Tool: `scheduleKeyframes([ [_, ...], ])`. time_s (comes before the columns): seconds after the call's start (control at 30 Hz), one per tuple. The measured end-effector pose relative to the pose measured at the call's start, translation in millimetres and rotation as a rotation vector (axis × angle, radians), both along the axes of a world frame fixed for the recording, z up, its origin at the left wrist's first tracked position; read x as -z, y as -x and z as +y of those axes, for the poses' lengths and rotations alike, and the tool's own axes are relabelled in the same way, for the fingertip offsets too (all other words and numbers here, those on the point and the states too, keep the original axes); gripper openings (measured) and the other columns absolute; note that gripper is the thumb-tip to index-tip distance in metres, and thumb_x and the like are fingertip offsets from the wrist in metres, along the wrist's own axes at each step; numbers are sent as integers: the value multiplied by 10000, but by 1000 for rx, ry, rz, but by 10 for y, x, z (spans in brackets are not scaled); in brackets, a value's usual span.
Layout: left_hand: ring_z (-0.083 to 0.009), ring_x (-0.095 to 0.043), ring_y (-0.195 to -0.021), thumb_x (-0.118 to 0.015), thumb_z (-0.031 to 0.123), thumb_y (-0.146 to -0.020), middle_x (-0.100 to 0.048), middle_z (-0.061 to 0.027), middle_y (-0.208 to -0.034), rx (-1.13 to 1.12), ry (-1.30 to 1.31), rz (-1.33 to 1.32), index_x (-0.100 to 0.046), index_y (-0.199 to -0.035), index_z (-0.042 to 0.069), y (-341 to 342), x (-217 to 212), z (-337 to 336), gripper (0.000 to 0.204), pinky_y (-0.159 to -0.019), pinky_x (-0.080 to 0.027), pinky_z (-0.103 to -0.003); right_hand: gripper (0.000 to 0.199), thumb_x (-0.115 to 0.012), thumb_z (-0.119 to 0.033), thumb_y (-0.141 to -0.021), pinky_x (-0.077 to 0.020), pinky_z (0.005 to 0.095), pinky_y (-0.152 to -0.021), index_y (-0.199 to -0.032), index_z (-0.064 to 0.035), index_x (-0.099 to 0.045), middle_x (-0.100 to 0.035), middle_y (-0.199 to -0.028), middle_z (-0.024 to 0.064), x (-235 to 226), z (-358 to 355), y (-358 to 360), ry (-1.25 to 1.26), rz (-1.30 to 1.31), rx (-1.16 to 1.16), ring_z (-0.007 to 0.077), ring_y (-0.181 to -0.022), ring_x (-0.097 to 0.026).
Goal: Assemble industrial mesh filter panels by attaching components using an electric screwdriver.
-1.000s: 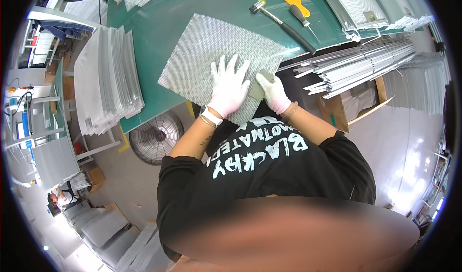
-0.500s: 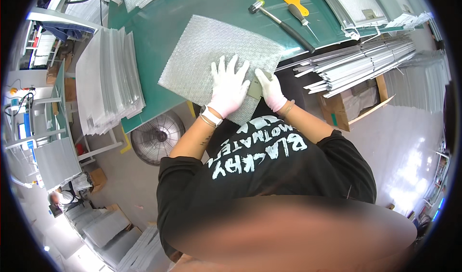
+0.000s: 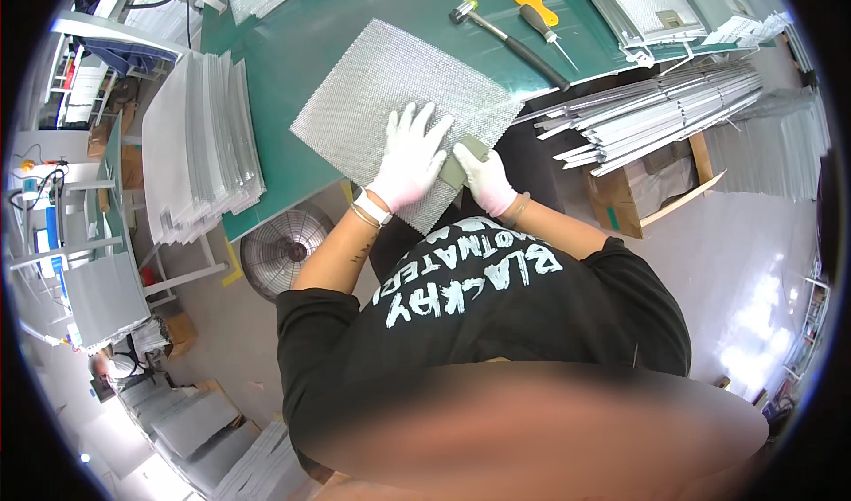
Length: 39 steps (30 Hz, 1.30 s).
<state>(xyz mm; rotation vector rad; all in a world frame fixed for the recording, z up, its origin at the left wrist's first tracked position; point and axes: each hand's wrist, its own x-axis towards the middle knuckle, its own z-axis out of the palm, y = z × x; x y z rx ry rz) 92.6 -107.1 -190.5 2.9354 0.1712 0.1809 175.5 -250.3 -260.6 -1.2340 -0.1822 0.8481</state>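
Note:
A silver metal mesh sheet (image 3: 372, 93) lies flat on the green table (image 3: 275, 49), one corner hanging over the near edge. My left hand (image 3: 409, 157), in a white glove, presses flat on the sheet with its fingers spread. My right hand (image 3: 483, 178), also gloved, grips a small grey-green block (image 3: 461, 164) against the sheet's near right edge.
A mallet (image 3: 510, 40), a yellow scraper (image 3: 532, 0) and an awl (image 3: 548, 33) lie at the table's far right. Stacked metal sheets (image 3: 199, 142) stand at the left, long metal strips (image 3: 656, 111) at the right over a cardboard box (image 3: 651, 191). A floor fan (image 3: 284, 253) sits below the table edge.
My right hand has slid slightly along the sheet's near edge with the block. My left hand stays pressed on the mesh.

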Motion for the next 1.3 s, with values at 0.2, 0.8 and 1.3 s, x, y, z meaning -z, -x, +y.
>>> scheduleKeyframes([
  [0.2, -450, -296, -1403, -600, 256, -898, -379, -201, -1488, -23, -38, 27, -456, -1440, 138, 13, 38, -168, 573, -1170, -167, -609, 153, -609, -210, -970, -490, 257, -665, -929, -71, -656, -611, -830, -26, 198, 61, 170, -230, 94, 243, 71, -726, -570],
  [0.8, -323, -555, -1228, -599, 122, -901, -631, -130, -1258, 210, 431, -146, -626, -1268, 93, 137, -244, 54, 369, -1078, -405, -441, 303, -578, -217, -884, -558, 449, -796, -1165, -135, -658, -630, -1192, 162, 471, -412, -1247, 854, -1394, -511, 361, -962, -672],
  [1.3, -390, -554, -1252, -460, 408, -1034, -643, -173, -1238, 85, 1545, -1026, -602, -1171, 48, 974, -212, -195, 411, -1104, -394, -561, 537, -608, -422, -964, -556, 353, -837, -1245, 28, -526, -655, -1106, 180, -409, -473, -358, -232, 64, -307, 261, -978, -666],
])
